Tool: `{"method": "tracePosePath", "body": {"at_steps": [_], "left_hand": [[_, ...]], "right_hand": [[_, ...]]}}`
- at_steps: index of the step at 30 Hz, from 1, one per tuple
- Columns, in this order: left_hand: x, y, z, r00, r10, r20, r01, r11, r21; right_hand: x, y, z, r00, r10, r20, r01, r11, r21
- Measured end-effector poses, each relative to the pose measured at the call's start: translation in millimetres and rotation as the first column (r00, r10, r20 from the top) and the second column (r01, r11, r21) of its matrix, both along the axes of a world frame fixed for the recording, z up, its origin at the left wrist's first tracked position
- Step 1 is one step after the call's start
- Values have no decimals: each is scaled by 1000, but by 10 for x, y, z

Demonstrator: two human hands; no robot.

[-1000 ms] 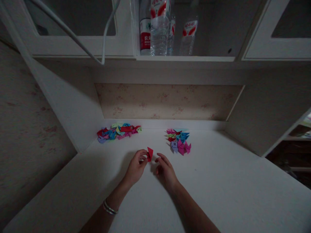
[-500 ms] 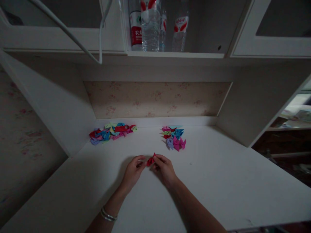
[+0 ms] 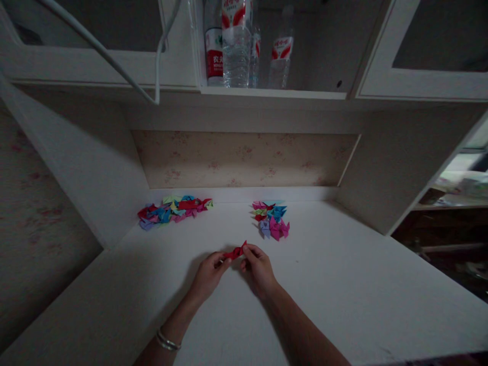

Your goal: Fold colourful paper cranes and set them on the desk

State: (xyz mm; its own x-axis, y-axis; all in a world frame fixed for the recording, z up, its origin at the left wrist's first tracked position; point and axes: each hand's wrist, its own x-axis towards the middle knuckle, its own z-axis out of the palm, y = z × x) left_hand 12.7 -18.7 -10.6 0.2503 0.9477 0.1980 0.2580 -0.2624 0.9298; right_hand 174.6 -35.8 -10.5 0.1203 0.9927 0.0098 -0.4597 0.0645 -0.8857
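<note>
A small red folded-paper piece (image 3: 237,251), which looks like an origami crane, is stretched between my two hands just above the white desktop. My left hand (image 3: 209,272) pinches its left end between thumb and fingers. At the other end, my right hand (image 3: 258,267) grips the pointed upper tip. Beyond the hands, a long heap of coloured folded papers (image 3: 173,211) lies at the back left. Farther right is a smaller group of paper cranes (image 3: 271,219) in pink, blue, green, red and lilac.
The white desktop (image 3: 343,284) ends in a low back ledge, with side panels left and right. Above hangs a cabinet whose open shelf holds several plastic bottles (image 3: 236,56). A white curved tube (image 3: 114,63) dangles at the upper left.
My left hand, whose fingers were looser beside the red paper, has closed on its left end. The paper now looks longer and more drawn out. The camera view has shifted slightly.
</note>
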Motion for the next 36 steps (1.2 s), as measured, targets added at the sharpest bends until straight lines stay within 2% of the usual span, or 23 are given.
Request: {"method": "tracePosePath", "body": {"at_steps": [2, 7, 10, 17, 22, 29, 36], "left_hand": [[5, 0, -10, 1000, -1, -16, 1, 1000, 16], [-6, 10, -16, 994, 106, 12, -106, 994, -16], [-21, 11, -3, 991, 131, 30, -131, 991, -26], [-38, 2, 36, 980, 196, 33, -194, 979, -57], [-55, 13, 21, 978, 203, 36, -200, 977, -68], [-56, 31, -17, 982, 181, 57, -178, 982, -64], [-14, -15, 10, 975, 182, 128, -170, 980, -102]], "right_hand": [[-10, 5, -10, 1000, 5, 4, -5, 1000, -10], [-23, 2, -9, 998, 53, 18, -53, 998, -25], [-23, 0, -7, 997, 74, 28, -73, 997, -33], [-37, -7, -51, 977, 124, 173, -121, 992, -26], [-46, -11, -57, 967, 145, 208, -141, 989, -35], [-21, 21, -150, 944, 114, 309, -116, 993, -13], [-29, -14, -92, 926, 80, 369, -90, 996, 9]]}}
